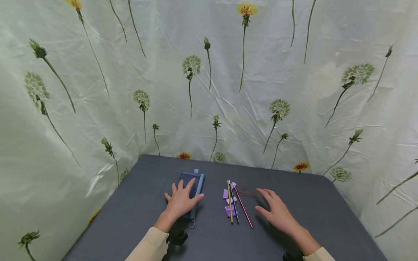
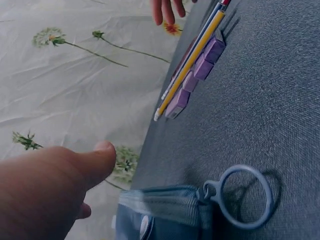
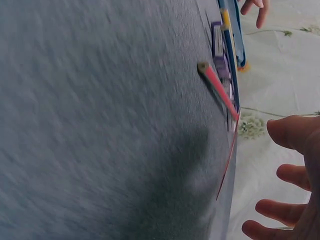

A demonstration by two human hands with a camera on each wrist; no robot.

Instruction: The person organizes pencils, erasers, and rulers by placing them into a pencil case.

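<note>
A blue zippered pouch (image 1: 201,182) with a ring (image 2: 243,197) on its zipper lies on the left of the table. Over it my left hand (image 1: 181,201) is spread, fingers apart and gripping nothing; whether the fingertips touch the pouch I cannot tell. Mid-table, a yellow pencil (image 1: 230,204) and a dark blue pencil (image 1: 234,204) lie across several purple block-shaped erasers (image 1: 225,194). A red pencil (image 3: 218,89) slants beside them. To their right my right hand (image 1: 277,214) hovers above the table, fingers loosely extended, holding nothing.
A faint, see-through item with a reddish edge (image 1: 246,191) lies between the pencils and my right hand; its kind is unclear. The dark grey table (image 1: 130,217) meets a flower-printed curtain (image 1: 228,108) at its back and sides.
</note>
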